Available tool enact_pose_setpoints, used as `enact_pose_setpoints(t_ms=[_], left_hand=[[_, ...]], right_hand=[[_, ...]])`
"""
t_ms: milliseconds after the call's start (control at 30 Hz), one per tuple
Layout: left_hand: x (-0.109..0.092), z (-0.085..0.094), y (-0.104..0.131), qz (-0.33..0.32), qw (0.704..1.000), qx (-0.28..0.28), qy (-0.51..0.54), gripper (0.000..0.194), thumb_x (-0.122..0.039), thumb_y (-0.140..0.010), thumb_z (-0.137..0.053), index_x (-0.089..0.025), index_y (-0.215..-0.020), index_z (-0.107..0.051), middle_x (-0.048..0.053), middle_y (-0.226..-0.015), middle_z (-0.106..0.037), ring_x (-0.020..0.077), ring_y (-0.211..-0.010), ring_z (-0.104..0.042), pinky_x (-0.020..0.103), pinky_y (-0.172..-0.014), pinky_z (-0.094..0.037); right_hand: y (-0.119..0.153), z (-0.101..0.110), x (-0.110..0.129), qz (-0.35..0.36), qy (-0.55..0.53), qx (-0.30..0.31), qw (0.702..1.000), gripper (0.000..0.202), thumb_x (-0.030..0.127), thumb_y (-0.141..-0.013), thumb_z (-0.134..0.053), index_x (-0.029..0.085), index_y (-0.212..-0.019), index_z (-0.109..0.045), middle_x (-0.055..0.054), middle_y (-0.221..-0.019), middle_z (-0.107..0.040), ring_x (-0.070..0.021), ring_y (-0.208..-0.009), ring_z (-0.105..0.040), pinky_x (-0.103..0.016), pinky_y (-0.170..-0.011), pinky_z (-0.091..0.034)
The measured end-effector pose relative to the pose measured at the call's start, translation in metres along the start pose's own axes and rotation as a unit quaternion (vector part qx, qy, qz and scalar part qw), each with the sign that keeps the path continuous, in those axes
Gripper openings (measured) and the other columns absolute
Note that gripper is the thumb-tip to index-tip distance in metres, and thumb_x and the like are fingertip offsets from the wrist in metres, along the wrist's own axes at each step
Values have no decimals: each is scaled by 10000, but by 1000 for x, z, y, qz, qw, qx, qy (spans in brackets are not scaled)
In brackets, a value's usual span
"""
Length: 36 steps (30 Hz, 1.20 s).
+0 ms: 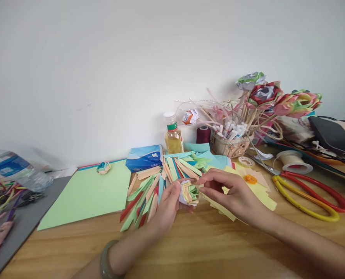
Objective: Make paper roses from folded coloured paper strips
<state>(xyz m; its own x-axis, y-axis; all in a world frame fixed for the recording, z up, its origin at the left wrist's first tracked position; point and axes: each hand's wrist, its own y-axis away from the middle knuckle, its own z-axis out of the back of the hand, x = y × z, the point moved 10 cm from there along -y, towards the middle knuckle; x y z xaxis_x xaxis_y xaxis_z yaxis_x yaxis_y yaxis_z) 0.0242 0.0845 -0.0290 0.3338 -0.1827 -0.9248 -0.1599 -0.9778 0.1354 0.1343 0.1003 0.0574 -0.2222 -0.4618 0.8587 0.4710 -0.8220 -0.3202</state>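
A small paper flower with white outer petals and yellow, peach and green inner ones is held in my left hand, whose fingers wrap around its side. My right hand is at the flower's right edge, thumb and forefinger curved toward each other with a gap between them. Nothing shows in that gap. Whether the right fingertips touch the petals, I cannot tell. Folded paper strips in green, peach, red and blue lie fanned out behind my left hand. Yellow paper sheets spread beneath and beyond my right hand.
Large red-and-yellow-handled scissors lie at the right by a wire spool. Behind stand an oil-coloured bottle, a blue tissue pack and a basket of markers and paper flowers. At left are green paper and a water bottle.
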Motion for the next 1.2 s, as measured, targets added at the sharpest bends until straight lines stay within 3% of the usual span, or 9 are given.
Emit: enact_pose_setpoints(t_ms=[267, 367, 500, 833, 1200], left_hand=[[12, -8, 1, 61, 997, 17, 39, 622, -607, -697, -585, -73, -1015, -594, 40, -603, -626, 116, -429, -553, 215, -389, -452], [14, -12, 1, 69, 996, 37, 52, 588, -594, -703, -590, -79, -986, -609, 36, -583, -620, 113, -417, -553, 209, -385, -459], [17, -13, 1, 72, 995, 43, 63, 535, -573, -719, -588, -98, -961, -625, 28, -584, -612, 117, -433, -568, 211, -400, -476], [16, -17, 3, 74, 995, 63, 34, 560, -587, -721, -574, -106, -1001, -630, 38, -602, -626, 116, -452, -565, 214, -419, -475], [17, -15, 3, 75, 996, 55, 17, 610, -612, -699, -579, -105, -1033, -633, 51, -653, -636, 136, -489, -574, 230, -429, -450]], right_hand=[[0, -6, 10, 53, 62, 37, 996, 159, 300, -845, -545, 172, -786, -620, -22, -754, -544, -95, -579, -471, -218, -523, -419], [5, -5, 22, 134, 118, 17, 984, 141, 247, -869, -507, 170, -813, -610, -32, -762, -550, -92, -584, -489, -204, -512, -419], [15, -8, 32, 226, 232, -13, 946, 97, 188, -869, -493, 179, -861, -589, -41, -768, -569, -107, -637, -531, -203, -535, -424], [23, -14, 47, 284, 330, -34, 900, 235, 188, -909, -408, 173, -735, -565, -19, -671, -548, -92, -539, -499, -188, -481, -373], [32, -21, 47, 331, 352, -16, 875, 232, 151, -921, -371, 159, -871, -597, -11, -648, -529, -101, -522, -473, -227, -465, -332]])
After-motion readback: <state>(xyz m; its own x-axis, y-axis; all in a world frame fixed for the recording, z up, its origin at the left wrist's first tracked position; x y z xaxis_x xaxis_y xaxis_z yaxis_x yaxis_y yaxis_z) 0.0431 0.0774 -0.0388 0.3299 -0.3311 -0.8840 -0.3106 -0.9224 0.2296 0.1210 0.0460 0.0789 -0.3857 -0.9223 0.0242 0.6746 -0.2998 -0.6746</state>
